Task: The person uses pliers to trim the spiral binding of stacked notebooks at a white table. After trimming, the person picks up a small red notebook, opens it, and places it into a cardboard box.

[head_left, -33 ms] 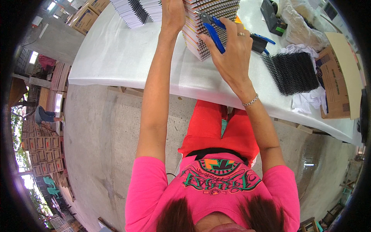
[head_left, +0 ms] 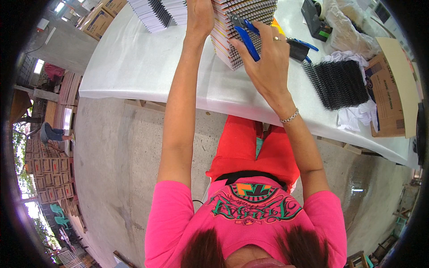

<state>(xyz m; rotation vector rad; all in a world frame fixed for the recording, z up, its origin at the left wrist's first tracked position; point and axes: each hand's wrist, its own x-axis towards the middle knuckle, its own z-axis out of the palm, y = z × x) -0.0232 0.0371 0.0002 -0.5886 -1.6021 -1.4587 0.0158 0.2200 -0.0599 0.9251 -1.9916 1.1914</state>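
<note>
My right hand [head_left: 270, 62] is closed around wire cutters [head_left: 247, 42] with blue handles. The cutters' metal jaws lie against the dark coils along the edge of a stack of spiral-bound notebooks [head_left: 222, 47]. At the stack's left side is my left hand [head_left: 199, 21]; the top of the picture cuts off its fingers, so their grip does not show. More bound notebooks [head_left: 154, 18] with black coils stand farther left on the white-covered table [head_left: 134, 67]. Right of my right hand lies a second blue-handled tool [head_left: 306, 44], partly hidden by a black piece.
A bundle of loose black spiral coils [head_left: 337, 85] lies on white cloth or paper at the right. Beside it stands an open cardboard box [head_left: 388, 96]. Clear plastic bags [head_left: 348, 29] and a black tape dispenser [head_left: 315, 21] are behind. Stacked cartons [head_left: 49, 172] stand far left.
The cutters' jaws have shifted slightly down and right along the coils, with a small turn of my right hand. My left hand has stayed in place.
</note>
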